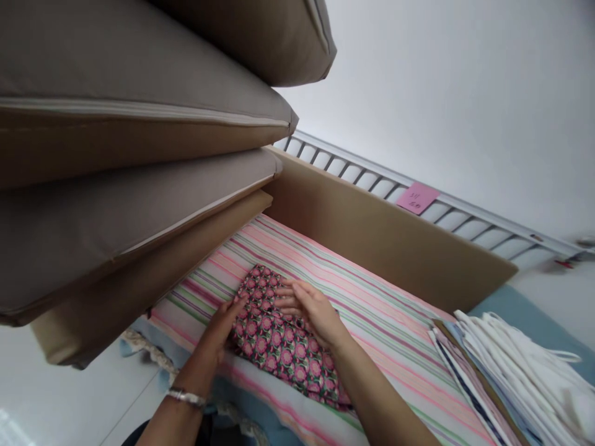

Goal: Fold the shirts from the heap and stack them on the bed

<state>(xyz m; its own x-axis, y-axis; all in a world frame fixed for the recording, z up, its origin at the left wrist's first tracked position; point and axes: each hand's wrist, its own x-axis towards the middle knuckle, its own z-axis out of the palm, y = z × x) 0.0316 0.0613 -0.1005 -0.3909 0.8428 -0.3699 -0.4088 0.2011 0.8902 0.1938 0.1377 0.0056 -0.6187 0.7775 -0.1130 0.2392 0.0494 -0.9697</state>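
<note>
Well to the left of the folded floral cloth [279, 347], and reaching above it, thick grey-brown cushions [139, 139] are stacked on one another, pale piping running along their edges. Below that stack, left of the floral cloth, pale floor [106, 384] shows beside a braided trim [153, 350]. The left hand [220, 328], with a bracelet [186, 397] on its wrist, touches the floral cloth's left edge, fingers stretched out rather than curled; whether its grip pinches the fabric cannot be told, as the thumb side is unclear. The floral cloth itself, pink blossoms on a dark ground, lies flat on a striped sheet [390, 334] that spreads out all around it. From its right side the right hand [313, 310] comes over the upper part of the floral cloth, its grip wide, fingers extended and a little apart. Beyond the floral cloth stands a long tan panel [372, 235], with a slatted rail [357, 160] behind and a pink note [417, 198] at the rail, to the cloth's upper right. Farthest right of the floral cloth lies a pile of folded garments [520, 371], mostly white, beside blue fabric [506, 300].
</note>
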